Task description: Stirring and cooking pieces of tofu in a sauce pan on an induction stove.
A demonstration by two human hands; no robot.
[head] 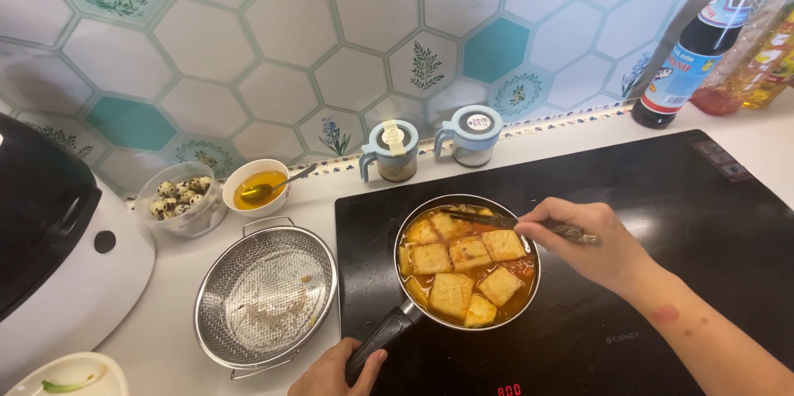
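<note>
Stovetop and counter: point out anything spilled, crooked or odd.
Nothing spilled or broken. The pan sits at the left edge of the black cooktop, its handle held by the left hand while the right hand works chopsticks over the tofu. The wire strainer has only crumbs and smears.

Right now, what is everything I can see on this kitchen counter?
frying pan: one, steel with dark handle, on the black cooktop
tofu pieces: several, golden, in orange-red sauce in the pan
mesh strainer: one, steel, left of the cooktop
quail eggs: a tubful, speckled, clear tub by the wall
sauce bowl: one, white, yellow liquid and a spoon inside
condiment jars: two, blue-lidded, by the wall
bottles: two or more, far right corner
cooker: one, black and white, far left
left hand: grips the pan handle
right hand: fingers hold chopsticks over the tofu
</note>
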